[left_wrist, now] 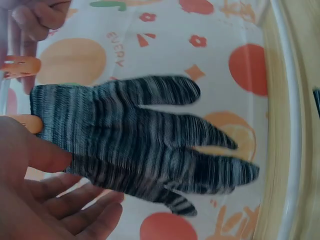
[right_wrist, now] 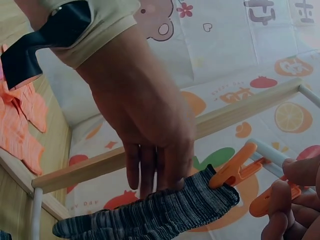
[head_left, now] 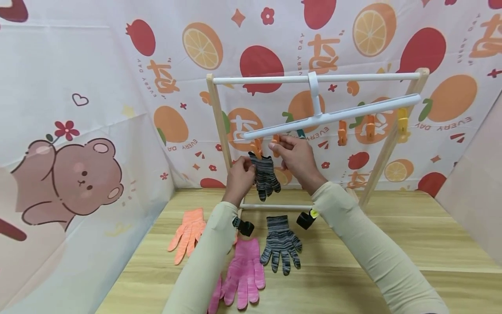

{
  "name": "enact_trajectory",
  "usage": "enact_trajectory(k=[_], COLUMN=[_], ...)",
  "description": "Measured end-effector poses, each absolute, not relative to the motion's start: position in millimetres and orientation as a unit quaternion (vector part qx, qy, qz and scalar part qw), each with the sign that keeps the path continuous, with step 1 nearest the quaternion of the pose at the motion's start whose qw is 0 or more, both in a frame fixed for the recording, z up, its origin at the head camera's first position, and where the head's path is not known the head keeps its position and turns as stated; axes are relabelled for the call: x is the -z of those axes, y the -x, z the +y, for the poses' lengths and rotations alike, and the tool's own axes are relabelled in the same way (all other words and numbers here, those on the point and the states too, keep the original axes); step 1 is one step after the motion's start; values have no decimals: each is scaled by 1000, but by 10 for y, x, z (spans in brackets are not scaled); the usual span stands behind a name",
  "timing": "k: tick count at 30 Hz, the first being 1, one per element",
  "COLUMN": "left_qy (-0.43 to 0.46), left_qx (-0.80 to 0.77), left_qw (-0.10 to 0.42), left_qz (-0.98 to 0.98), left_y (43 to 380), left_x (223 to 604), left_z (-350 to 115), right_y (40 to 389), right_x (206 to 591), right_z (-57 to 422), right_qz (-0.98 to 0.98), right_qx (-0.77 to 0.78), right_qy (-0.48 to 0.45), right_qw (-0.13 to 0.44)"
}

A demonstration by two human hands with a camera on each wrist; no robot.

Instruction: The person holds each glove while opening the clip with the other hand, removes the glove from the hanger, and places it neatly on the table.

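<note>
A grey-and-black striped glove (head_left: 265,174) hangs fingers down below the left end of a white hanger (head_left: 333,117), its cuff held by one orange clothespin (head_left: 256,148). My left hand (head_left: 240,179) holds the glove's cuff at its left edge; in the left wrist view the thumb (left_wrist: 50,155) lies on the cuff and the other fingers are behind. With thumb and fingers, my right hand (head_left: 297,158) pinches a second orange clothespin (head_left: 276,145) just right of the first. This one appears apart from the cuff in the right wrist view, where my right hand (right_wrist: 287,212) partly covers it.
The tilted hanger hooks over a rack's top bar (head_left: 266,80). Two orange clothespins (head_left: 342,133) and a yellow one (head_left: 402,121) hang on its right half; a teal clip (head_left: 300,133) is partly hidden. On the table lie orange (head_left: 188,231), pink (head_left: 245,274) and grey striped gloves (head_left: 280,244).
</note>
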State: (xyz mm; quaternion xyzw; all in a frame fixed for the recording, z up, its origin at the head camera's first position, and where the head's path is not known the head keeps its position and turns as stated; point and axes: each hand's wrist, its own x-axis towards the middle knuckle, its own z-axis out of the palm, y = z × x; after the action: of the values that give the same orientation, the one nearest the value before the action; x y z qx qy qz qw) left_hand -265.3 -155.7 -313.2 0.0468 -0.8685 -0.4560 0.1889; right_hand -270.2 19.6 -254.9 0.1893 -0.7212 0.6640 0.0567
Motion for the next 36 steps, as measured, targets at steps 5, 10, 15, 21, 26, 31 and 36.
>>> enact_trajectory(k=[5,10,15,21,26,31,36], left_qy=[-46,-24,-12,-14,-13,-4,5], left_qx=[473,480,486,484,473,471,475], left_qw=[175,191,215,228,237,236,236], left_qz=[-862,-856,-847,-845,-848,-850,-848], left_y=[2619,2582,2537,2505,2488,2464,2422], left_x=[3117,3143,3159,3156,3141,3141,3155], left_z=[-1580,-1617,-1643,-1653,-1659,-1685,-1701], right_y=[2700,2696,2683,2638,2585,2519,2491], right_x=[2566,2586,2662,2769,2807,2780,2734], right_z=[175,172,192,215,186,83,-49], right_qz=[-723,-738,-788,-825,-807,-766,-783], right_qx=[-661,-648,-586,-516,-515,-528,-509], right_qy=[-191,-182,-174,-170,-207,-303,-316], right_qw=[61,59,79,153,202,208,170])
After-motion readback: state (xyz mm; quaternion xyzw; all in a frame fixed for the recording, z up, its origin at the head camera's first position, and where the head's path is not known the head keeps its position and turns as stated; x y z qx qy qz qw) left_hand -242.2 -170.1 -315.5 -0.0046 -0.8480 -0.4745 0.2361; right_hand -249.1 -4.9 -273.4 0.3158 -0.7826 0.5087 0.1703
